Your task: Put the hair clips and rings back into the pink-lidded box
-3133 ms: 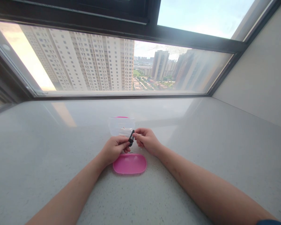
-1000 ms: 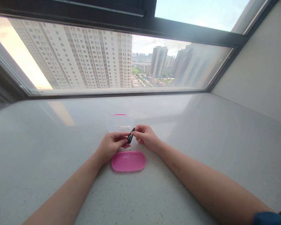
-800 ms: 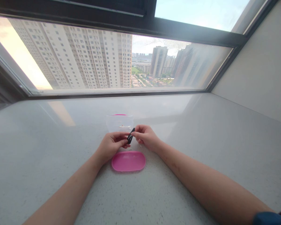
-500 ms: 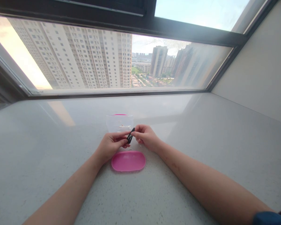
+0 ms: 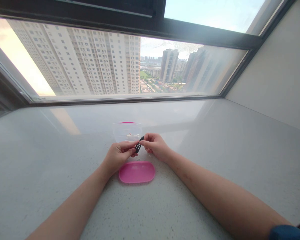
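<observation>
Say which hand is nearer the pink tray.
Left. The left hand is by the left end of the tray; the right hand is farther off, beyond its far edge.

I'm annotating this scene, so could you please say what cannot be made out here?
In the head view:
Black clip: partly covered by left hand and right hand.
Clear container: near side behind left hand.
Item seen through it: too small.
Blue sleeve: cut by bottom edge.

Fingers [image 5: 129,153] partly hide black clip [image 5: 139,145]; blue sleeve [image 5: 286,232] cut off
</observation>
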A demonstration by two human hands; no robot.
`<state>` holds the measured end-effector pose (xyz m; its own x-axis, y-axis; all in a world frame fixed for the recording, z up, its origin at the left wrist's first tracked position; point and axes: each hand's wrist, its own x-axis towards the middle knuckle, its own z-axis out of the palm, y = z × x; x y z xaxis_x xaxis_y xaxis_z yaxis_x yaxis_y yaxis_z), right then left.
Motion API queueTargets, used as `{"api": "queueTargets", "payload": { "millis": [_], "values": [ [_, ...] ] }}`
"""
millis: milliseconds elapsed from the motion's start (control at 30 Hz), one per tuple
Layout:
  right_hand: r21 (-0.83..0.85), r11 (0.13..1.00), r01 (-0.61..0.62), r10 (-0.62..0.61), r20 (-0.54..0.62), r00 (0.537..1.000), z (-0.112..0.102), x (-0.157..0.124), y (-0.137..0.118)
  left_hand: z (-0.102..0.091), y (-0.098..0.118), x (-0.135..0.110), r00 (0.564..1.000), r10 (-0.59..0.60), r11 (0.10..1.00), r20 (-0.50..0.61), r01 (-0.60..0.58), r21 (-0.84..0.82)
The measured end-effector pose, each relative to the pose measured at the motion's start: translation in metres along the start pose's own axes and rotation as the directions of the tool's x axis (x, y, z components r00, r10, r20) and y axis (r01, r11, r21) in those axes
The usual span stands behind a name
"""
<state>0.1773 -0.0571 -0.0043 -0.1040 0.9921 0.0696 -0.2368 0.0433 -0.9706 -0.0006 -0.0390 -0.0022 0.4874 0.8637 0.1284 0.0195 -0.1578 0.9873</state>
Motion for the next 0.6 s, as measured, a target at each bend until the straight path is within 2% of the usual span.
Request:
{"api": "queueTargets", "payload": {
  "millis": [367,600],
  "values": [
    [-0.032,0.999,0.019,-0.019,-0.021,1.0,0.0005,0.0001,0.0007,0.0028,-0.0007,-0.0027,0.979,0.195,0.946,-0.051,-0.174,0.273],
    [-0.048,0.998,0.027,-0.028,-0.016,0.999,0.0006,0.0,0.0013,0.0031,-0.0014,-0.0042,0.979,0.198,0.921,-0.051,-0.169,0.351]
  ]
}}
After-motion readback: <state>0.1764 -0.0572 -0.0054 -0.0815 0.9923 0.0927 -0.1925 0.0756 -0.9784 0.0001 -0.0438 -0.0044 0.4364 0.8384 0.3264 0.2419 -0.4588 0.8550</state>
